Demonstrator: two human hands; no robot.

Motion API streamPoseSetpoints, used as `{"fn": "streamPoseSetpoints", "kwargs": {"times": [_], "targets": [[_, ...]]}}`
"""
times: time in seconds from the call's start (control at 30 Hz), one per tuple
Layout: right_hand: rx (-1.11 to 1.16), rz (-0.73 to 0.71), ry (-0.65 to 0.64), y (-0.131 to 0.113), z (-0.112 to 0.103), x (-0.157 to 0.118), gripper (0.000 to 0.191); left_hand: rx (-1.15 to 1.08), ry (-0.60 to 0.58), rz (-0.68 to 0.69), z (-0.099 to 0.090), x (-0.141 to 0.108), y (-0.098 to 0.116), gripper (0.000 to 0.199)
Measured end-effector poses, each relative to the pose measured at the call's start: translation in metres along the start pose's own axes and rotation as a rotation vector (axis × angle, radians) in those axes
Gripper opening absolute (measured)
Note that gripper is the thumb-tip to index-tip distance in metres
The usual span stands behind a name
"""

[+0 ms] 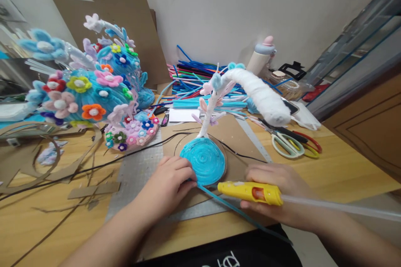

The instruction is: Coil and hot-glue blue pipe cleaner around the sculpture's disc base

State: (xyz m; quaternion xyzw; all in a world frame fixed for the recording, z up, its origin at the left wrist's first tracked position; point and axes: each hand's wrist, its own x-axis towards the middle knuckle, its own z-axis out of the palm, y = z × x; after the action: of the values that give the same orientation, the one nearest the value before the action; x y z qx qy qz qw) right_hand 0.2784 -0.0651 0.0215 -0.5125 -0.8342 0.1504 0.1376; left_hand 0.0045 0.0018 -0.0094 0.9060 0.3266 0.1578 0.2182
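A round base (pixel 203 159) covered in a blue pipe-cleaner spiral lies on cardboard (pixel 242 133). From its back edge rises a white wrapped stem (pixel 255 91) that curves right, with small pink, purple and blue flowers on it. At the base's lower left edge, my left hand (pixel 172 177) pinches the blue pipe cleaner (pixel 232 206), whose loose end trails to the lower right. My right hand (pixel 278 187) is wrapped round a yellow glue gun (pixel 250 192), its nozzle pointing left, just right of the base's lower edge. A clear glue stick extends from its back.
Flower-covered blue decorations (pixel 94 91) stand at the left. Pipe cleaners (pixel 194 87) are heaped by the wall. Scissors (pixel 288 144) lie at the right, near a white bottle (pixel 261 56). A black cable (pixel 134 150) crosses the table (pixel 344 167), with cardboard scraps (pixel 94 190) at the left.
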Motion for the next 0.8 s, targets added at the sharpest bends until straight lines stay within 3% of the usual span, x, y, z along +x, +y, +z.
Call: {"fn": "streamPoseSetpoints", "kwargs": {"times": [0.13, 0.27, 0.37, 0.47, 0.57, 0.8], "targets": [[0.193, 0.087, -0.027, 0.003, 0.001, -0.001, 0.037, 0.006, 0.001, -0.001, 0.000, 0.000, 0.000, 0.006], [0.446, 0.262, 0.070, 0.017, 0.004, -0.001, 0.040, 0.004, 0.012, 0.003, 0.000, -0.002, 0.000, 0.007], [0.659, 0.315, 0.137, 0.035, 0.005, 0.002, 0.040, 0.011, 0.012, 0.010, -0.001, -0.002, 0.001, 0.008], [0.829, 0.413, 0.275, 0.054, 0.005, 0.007, 0.043, 0.015, 0.004, 0.014, -0.002, -0.002, 0.001, 0.009], [0.920, 0.470, 0.384, 0.070, 0.006, 0.012, 0.049, 0.010, 0.000, 0.011, -0.002, -0.001, 0.001, 0.009], [1.039, 0.524, 0.462, 0.084, 0.002, 0.023, 0.046, -0.002, -0.003, 0.010, 0.000, -0.001, 0.000, 0.009]]}}
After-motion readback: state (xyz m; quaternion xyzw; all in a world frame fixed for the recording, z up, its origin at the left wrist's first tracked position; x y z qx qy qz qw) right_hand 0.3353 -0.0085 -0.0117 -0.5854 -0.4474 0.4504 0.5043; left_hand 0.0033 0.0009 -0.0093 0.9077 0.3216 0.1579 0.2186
